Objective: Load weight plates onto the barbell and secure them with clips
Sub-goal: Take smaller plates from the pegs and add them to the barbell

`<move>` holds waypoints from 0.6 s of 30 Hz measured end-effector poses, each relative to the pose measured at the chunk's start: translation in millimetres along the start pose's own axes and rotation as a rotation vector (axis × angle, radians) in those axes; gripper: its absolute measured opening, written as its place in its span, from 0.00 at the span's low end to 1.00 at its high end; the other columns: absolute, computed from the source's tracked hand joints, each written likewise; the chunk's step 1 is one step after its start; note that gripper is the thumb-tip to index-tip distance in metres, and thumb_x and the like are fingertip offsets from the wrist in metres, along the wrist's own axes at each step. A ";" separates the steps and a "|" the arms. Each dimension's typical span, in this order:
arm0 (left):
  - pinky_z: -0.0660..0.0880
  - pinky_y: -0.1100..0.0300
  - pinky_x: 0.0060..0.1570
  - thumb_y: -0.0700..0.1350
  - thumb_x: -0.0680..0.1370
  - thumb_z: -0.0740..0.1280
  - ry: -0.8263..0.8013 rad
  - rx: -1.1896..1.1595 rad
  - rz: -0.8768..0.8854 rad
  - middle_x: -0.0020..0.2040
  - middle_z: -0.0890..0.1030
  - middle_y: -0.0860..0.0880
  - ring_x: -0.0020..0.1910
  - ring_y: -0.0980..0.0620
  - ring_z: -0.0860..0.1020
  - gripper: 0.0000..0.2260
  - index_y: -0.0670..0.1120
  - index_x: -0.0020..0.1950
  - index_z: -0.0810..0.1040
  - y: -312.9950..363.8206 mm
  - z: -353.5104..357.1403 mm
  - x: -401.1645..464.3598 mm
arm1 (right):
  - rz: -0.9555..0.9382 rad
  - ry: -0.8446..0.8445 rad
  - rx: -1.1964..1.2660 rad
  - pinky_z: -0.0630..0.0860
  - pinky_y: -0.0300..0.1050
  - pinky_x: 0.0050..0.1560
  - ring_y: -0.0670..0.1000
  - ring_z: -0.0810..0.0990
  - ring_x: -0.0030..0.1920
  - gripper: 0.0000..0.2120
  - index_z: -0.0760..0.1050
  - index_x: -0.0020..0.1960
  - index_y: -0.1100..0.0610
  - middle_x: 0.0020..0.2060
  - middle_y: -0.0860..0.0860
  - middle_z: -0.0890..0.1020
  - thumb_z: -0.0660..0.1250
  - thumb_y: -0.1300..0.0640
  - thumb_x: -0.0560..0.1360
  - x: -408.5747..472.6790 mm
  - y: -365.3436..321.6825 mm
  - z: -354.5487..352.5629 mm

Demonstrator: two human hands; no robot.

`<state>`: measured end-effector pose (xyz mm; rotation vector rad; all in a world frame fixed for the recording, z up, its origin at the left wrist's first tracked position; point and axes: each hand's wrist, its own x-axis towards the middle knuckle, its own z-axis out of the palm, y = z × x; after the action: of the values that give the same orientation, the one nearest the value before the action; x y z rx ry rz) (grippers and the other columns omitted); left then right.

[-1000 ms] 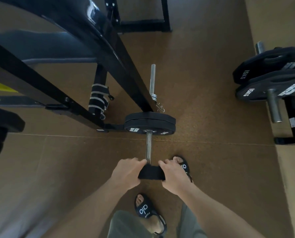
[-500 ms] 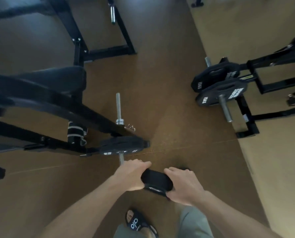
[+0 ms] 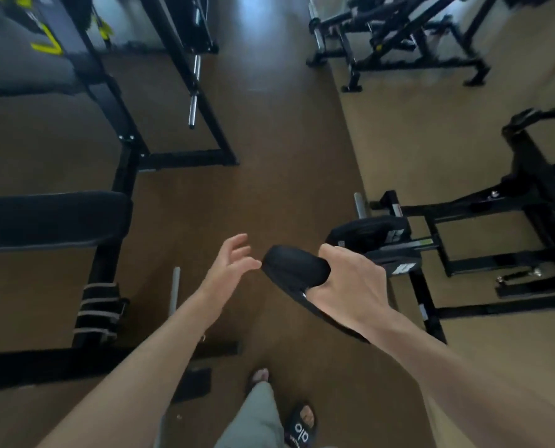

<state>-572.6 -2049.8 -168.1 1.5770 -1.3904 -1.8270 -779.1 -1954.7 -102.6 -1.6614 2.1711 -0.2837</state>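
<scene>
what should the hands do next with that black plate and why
Probably carry the small black plate toward the weight rack on the right. The right hand grips the plate alone in the air, the left hand is open beside it, and the rack's plates lie just past the right hand.

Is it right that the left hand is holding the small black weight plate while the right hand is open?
No, it is swapped. In the head view the right hand grips the small black weight plate, and the left hand is the open one, fingers spread just beside the plate.
</scene>
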 end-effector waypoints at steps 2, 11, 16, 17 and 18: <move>0.59 0.46 0.78 0.61 0.82 0.63 -0.033 -0.278 -0.133 0.75 0.71 0.51 0.76 0.48 0.68 0.23 0.59 0.76 0.68 22.9 10.3 32.0 | 0.062 0.026 0.054 0.72 0.45 0.35 0.47 0.77 0.37 0.14 0.69 0.41 0.50 0.34 0.44 0.77 0.73 0.50 0.64 43.8 2.1 -28.0; 0.68 0.50 0.66 0.78 0.74 0.54 0.060 -0.304 -0.122 0.46 0.84 0.54 0.55 0.50 0.79 0.31 0.53 0.43 0.81 173.0 21.5 234.7 | 0.157 0.035 0.419 0.77 0.49 0.36 0.46 0.79 0.34 0.16 0.72 0.39 0.50 0.32 0.44 0.80 0.78 0.49 0.62 237.6 10.4 -107.5; 0.76 0.45 0.61 0.70 0.79 0.57 0.269 -0.246 -0.011 0.49 0.86 0.38 0.52 0.40 0.84 0.33 0.40 0.47 0.82 263.8 -12.2 324.5 | 0.123 -0.073 0.535 0.72 0.44 0.33 0.45 0.77 0.32 0.15 0.72 0.38 0.49 0.31 0.43 0.79 0.79 0.54 0.63 356.3 9.5 -146.1; 0.77 0.43 0.60 0.71 0.76 0.58 0.304 -0.232 0.027 0.50 0.85 0.36 0.53 0.38 0.84 0.35 0.39 0.48 0.82 283.9 -19.5 345.1 | 0.118 -0.085 0.558 0.72 0.43 0.33 0.44 0.76 0.31 0.15 0.71 0.38 0.49 0.31 0.43 0.79 0.79 0.56 0.64 381.1 10.1 -153.1; 0.78 0.42 0.59 0.73 0.72 0.58 0.341 -0.222 0.060 0.49 0.85 0.36 0.52 0.37 0.83 0.37 0.38 0.47 0.83 304.5 -26.7 366.4 | 0.107 -0.093 0.578 0.72 0.43 0.33 0.44 0.76 0.31 0.15 0.71 0.38 0.49 0.30 0.43 0.79 0.79 0.57 0.64 406.6 10.6 -159.1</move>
<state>-761.6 -2484.3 -111.9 1.6171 -1.0327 -1.5286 -945.5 -2353.1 -37.2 -1.2035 1.8600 -0.7093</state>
